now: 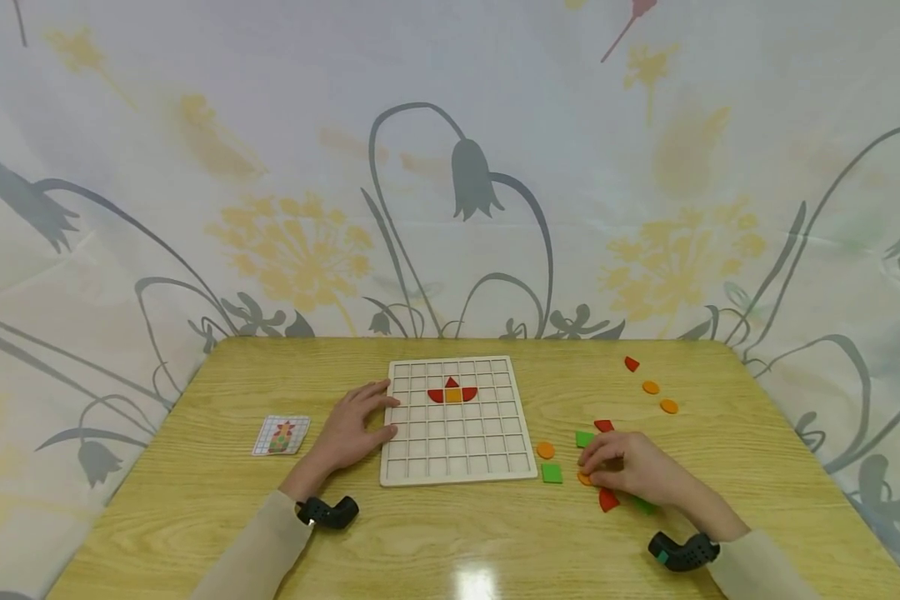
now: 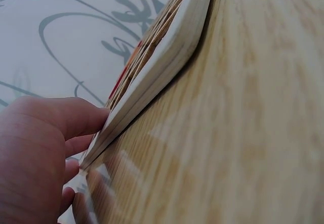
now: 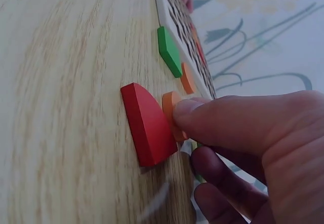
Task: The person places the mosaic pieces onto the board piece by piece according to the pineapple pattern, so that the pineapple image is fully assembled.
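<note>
A white grid board (image 1: 457, 450) lies mid-table, holding an orange square (image 1: 453, 396) flanked by red quarter-round pieces (image 1: 469, 393), with a red triangle (image 1: 452, 382) above it. My left hand (image 1: 356, 425) rests at the board's left edge, thumb and fingertips touching the rim. To the right of the board, my right hand (image 1: 637, 468) pinches an orange disc (image 3: 169, 106) low at the table, thumb on it; the other fingertips are partly hidden. Close by lie a red quarter-round piece (image 3: 147, 125), a green square (image 3: 168, 51) and another orange disc (image 1: 545, 450).
A picture card (image 1: 281, 435) with a grid and a coloured figure lies left of the board. Farther back on the right are a red piece (image 1: 632, 363) and two orange discs (image 1: 669, 406). A green piece (image 1: 644, 504) shows partly under my right hand.
</note>
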`<act>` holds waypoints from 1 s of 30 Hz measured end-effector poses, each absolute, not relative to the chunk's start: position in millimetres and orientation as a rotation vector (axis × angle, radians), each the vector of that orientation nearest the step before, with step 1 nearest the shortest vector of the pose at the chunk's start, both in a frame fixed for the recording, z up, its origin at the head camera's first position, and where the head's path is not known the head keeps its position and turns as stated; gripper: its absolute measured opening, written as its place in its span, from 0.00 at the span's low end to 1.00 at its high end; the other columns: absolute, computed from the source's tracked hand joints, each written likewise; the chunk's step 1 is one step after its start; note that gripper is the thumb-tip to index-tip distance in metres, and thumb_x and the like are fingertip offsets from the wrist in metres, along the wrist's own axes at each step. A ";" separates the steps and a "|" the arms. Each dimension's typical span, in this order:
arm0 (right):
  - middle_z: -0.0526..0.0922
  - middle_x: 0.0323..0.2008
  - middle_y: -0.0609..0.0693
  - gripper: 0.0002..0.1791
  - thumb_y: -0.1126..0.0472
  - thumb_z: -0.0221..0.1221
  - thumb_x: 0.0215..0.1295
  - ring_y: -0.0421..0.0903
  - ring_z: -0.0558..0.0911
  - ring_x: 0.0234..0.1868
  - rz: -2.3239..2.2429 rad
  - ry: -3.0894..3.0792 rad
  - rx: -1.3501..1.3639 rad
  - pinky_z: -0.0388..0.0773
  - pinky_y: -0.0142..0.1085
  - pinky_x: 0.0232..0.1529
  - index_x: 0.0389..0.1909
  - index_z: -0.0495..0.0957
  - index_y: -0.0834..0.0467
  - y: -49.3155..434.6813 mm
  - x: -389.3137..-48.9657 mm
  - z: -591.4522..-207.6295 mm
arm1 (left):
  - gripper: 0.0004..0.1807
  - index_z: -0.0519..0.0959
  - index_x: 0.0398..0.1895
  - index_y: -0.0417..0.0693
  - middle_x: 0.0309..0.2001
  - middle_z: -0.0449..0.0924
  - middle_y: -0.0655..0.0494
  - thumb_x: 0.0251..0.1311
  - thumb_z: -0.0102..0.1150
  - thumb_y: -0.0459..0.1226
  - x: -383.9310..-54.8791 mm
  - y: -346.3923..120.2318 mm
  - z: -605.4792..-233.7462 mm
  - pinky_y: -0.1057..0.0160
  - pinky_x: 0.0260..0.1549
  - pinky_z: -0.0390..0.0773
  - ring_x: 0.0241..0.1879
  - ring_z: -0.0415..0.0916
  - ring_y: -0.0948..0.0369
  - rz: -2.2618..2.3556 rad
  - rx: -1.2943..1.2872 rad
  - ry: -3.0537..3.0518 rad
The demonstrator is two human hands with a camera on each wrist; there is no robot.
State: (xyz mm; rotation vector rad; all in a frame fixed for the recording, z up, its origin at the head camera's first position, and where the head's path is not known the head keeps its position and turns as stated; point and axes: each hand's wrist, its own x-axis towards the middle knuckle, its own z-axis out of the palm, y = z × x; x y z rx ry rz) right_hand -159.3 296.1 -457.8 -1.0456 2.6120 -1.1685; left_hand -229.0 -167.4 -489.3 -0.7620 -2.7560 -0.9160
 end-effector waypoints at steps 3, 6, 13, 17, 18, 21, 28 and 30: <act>0.84 0.41 0.48 0.03 0.64 0.68 0.62 0.40 0.82 0.43 -1.143 2.626 -1.020 0.82 0.34 0.41 0.36 0.88 0.55 294.6 -157.9 -456.8 | 0.20 0.81 0.56 0.46 0.72 0.65 0.46 0.61 0.66 0.41 -229.6 -167.4 -488.7 0.37 0.67 0.56 0.71 0.58 0.43 -0.921 -0.767 -2.747; 0.83 0.40 0.47 0.03 0.64 0.68 0.61 0.40 0.81 0.42 -1.144 2.630 -1.009 0.81 0.33 0.40 0.35 0.87 0.53 293.3 -157.4 -456.3 | 0.20 0.81 0.56 0.46 0.72 0.65 0.46 0.61 0.66 0.41 -230.0 -167.6 -488.7 0.36 0.67 0.56 0.71 0.58 0.43 -0.926 -0.771 -2.741; 0.80 0.36 0.44 0.06 0.66 0.69 0.59 0.39 0.79 0.37 -1.230 2.609 -1.006 0.79 0.32 0.35 0.32 0.87 0.51 291.5 -156.8 -457.6 | 0.20 0.81 0.56 0.46 0.72 0.65 0.46 0.61 0.65 0.41 -228.7 -167.4 -489.8 0.37 0.67 0.56 0.71 0.58 0.43 -0.923 -0.760 -2.749; 0.79 0.36 0.45 0.06 0.67 0.69 0.59 0.39 0.78 0.34 -1.280 2.661 -1.003 0.78 0.31 0.33 0.32 0.87 0.52 288.9 -156.1 -459.1 | 0.20 0.81 0.55 0.46 0.71 0.66 0.45 0.60 0.66 0.40 -227.8 -166.4 -489.1 0.36 0.66 0.57 0.70 0.59 0.42 -0.935 -0.768 -2.732; 0.79 0.36 0.46 0.05 0.67 0.69 0.60 0.39 0.78 0.35 -1.294 2.675 -0.986 0.79 0.31 0.33 0.32 0.87 0.53 288.1 -156.0 -459.3 | 0.20 0.81 0.55 0.46 0.71 0.66 0.44 0.60 0.66 0.40 -227.6 -166.1 -488.8 0.36 0.66 0.57 0.70 0.59 0.42 -0.939 -0.772 -2.727; 0.80 0.40 0.49 0.04 0.66 0.68 0.61 0.39 0.79 0.39 -1.344 2.700 -0.897 0.82 0.30 0.38 0.35 0.87 0.55 284.3 -157.1 -459.4 | 0.20 0.81 0.56 0.45 0.71 0.66 0.44 0.60 0.66 0.39 -227.3 -166.0 -488.1 0.36 0.66 0.57 0.70 0.59 0.42 -0.943 -0.776 -2.724; 0.80 0.47 0.53 0.06 0.69 0.66 0.63 0.43 0.82 0.46 -1.486 2.668 -0.728 0.83 0.32 0.45 0.40 0.86 0.58 267.6 -166.5 -457.1 | 0.21 0.81 0.56 0.46 0.72 0.65 0.46 0.60 0.67 0.40 -228.2 -166.2 -487.6 0.36 0.66 0.57 0.71 0.59 0.43 -0.932 -0.768 -2.738; 0.80 0.47 0.54 0.07 0.69 0.65 0.64 0.46 0.82 0.46 -1.511 2.664 -0.726 0.83 0.33 0.45 0.41 0.86 0.59 260.6 -170.6 -455.5 | 0.21 0.81 0.56 0.46 0.72 0.65 0.46 0.60 0.67 0.40 -228.1 -165.9 -487.1 0.36 0.66 0.57 0.71 0.58 0.43 -0.936 -0.766 -2.738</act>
